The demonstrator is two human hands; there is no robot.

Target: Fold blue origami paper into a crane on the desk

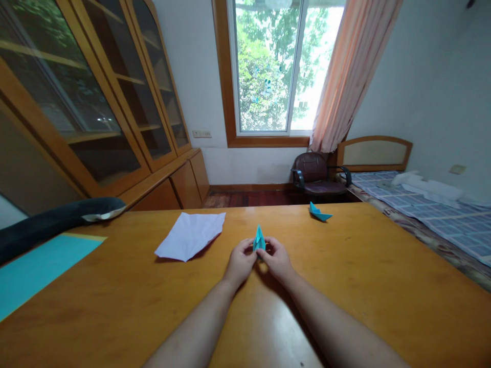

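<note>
Between my two hands is a small folded blue paper piece (259, 238), its pointed tip facing up and away from me. My left hand (241, 259) is closed on its left side, the thumb near the bottom of the folds. On the other side, my right hand (277, 258) pinches the same folded paper with thumb and fingers. Both hands are just above the wooden table (161, 317). A blue folded paper boat (319, 212) sits near the far edge, to the right. To the left lies a creased white sheet of paper (192, 235).
Blue sheets (46, 268) with a yellow edge lie at the table's left, beside a long dark stuffed object (57, 221). Beyond the table stand a brown armchair (316, 174), a bed (429, 204) at the right and a glass-fronted cabinet (126, 102) at the left.
</note>
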